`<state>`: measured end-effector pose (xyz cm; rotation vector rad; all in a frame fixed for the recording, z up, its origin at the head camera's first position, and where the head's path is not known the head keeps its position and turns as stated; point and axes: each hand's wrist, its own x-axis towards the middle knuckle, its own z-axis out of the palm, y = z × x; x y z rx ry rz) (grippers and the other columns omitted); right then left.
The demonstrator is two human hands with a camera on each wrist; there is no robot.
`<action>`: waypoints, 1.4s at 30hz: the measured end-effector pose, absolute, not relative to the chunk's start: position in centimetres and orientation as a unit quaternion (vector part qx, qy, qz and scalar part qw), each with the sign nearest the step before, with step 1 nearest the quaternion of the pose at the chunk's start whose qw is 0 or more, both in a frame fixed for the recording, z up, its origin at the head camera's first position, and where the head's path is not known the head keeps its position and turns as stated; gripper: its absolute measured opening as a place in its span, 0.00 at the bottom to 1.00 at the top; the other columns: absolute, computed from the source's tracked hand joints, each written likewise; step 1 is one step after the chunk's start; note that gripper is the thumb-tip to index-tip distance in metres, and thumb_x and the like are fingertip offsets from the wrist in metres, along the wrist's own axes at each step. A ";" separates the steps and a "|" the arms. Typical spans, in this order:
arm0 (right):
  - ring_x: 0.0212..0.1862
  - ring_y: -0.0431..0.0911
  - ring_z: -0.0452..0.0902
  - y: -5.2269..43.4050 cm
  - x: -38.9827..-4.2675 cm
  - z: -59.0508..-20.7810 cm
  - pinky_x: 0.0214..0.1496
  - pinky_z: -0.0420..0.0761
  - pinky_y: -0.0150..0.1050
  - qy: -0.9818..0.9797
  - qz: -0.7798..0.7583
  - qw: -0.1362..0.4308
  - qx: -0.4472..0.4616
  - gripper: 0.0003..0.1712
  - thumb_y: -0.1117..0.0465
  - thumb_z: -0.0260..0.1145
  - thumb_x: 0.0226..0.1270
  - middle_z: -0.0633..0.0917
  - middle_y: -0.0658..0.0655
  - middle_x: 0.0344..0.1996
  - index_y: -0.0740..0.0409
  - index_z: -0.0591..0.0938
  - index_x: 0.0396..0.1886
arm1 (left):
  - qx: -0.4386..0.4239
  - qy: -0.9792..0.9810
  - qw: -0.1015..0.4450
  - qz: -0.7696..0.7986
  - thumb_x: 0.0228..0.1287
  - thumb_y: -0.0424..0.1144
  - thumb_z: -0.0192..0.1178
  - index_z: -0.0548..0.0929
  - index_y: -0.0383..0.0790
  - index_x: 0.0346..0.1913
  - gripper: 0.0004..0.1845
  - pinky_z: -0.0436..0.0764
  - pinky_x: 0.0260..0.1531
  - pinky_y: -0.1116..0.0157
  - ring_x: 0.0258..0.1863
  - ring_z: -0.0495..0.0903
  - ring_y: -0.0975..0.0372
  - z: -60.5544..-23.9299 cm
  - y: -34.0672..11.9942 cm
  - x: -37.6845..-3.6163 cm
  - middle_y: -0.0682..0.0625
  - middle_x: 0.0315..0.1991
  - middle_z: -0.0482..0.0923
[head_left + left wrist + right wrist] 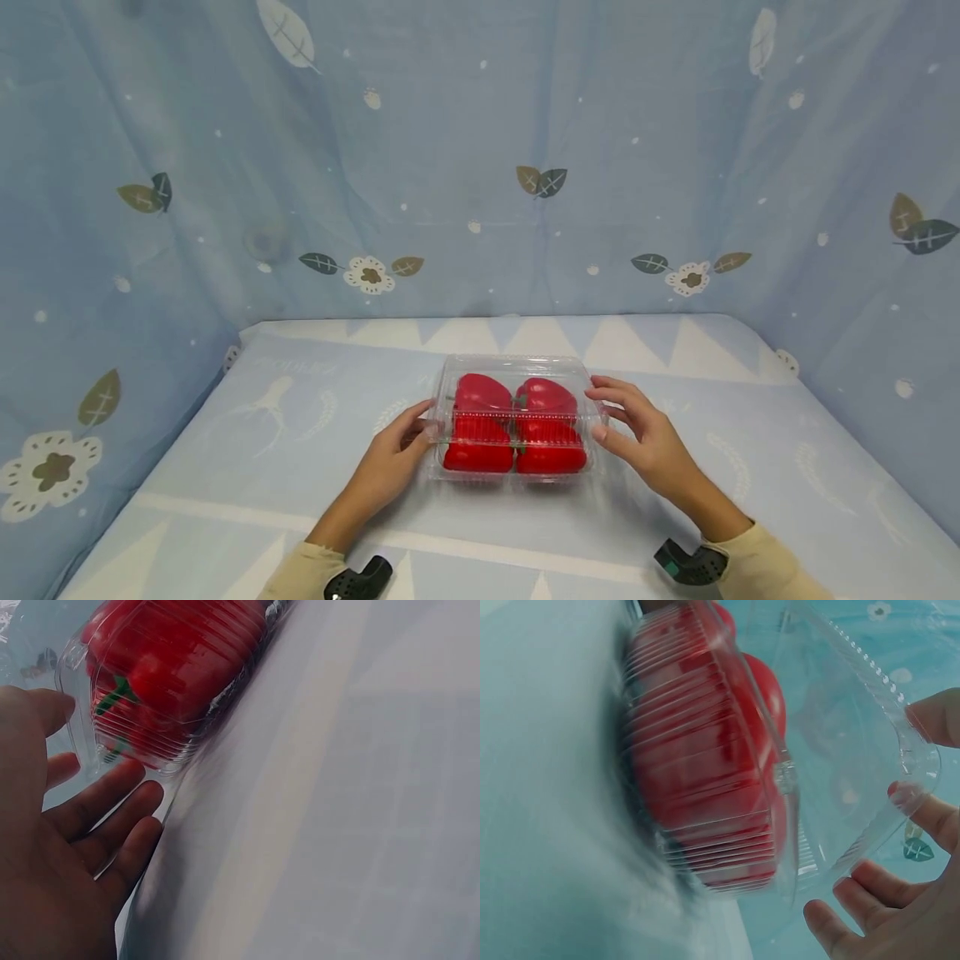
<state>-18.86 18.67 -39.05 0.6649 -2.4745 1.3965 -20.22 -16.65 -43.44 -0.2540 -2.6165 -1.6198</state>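
Note:
A clear plastic clamshell box (pixel 510 478) sits on the cloth with several red bell peppers (pixel 480 454) inside, green stems showing. Its hinged lid (pixel 840 742) stands partly raised over them, seen side-on in the right wrist view. At the lid's left front corner, my left hand (pixel 393 454) pinches the edge between thumb and index finger; the other fingers (pixel 124 851) spread loosely below. My right hand (pixel 648 437) holds the lid's right corner with thumb and index finger, its remaining fingers (pixel 862 904) beside the box.
A pale blue patterned cloth (pixel 247 467) covers the table. Blue curtains (pixel 480 125) with leaf and flower prints hang behind and along both sides. Dark devices (pixel 693 562) are strapped at both wrists, over beige sleeves.

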 end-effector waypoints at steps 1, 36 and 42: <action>0.64 0.44 0.65 18.7 -18.8 -39.2 0.58 0.72 0.57 -0.845 0.473 0.111 0.225 0.28 0.60 0.67 0.61 0.67 0.53 0.67 0.53 0.73 0.62 | -0.081 -0.846 0.022 -0.527 0.68 0.43 0.57 0.70 0.60 0.66 0.24 0.73 0.57 0.53 0.52 0.78 0.60 -43.4 -16.7 -20.1 0.55 0.47 0.80; 0.65 0.53 0.61 17.2 -16.1 -39.0 0.57 0.76 0.46 -0.851 0.448 0.123 0.247 0.39 0.67 0.74 0.52 0.67 0.63 0.65 0.56 0.70 0.64 | -0.126 -0.772 -0.057 -0.621 0.66 0.42 0.59 0.67 0.42 0.67 0.28 0.81 0.40 0.64 0.36 0.79 0.59 -42.2 -18.3 -19.7 0.44 0.39 0.78; 0.66 0.53 0.61 17.0 -15.8 -38.8 0.54 0.76 0.56 -0.853 0.449 0.120 0.238 0.38 0.67 0.74 0.52 0.67 0.62 0.65 0.55 0.70 0.65 | -0.158 -0.753 -0.085 -0.633 0.66 0.38 0.59 0.62 0.40 0.69 0.31 0.81 0.42 0.64 0.37 0.78 0.60 -42.2 -18.6 -19.7 0.41 0.39 0.77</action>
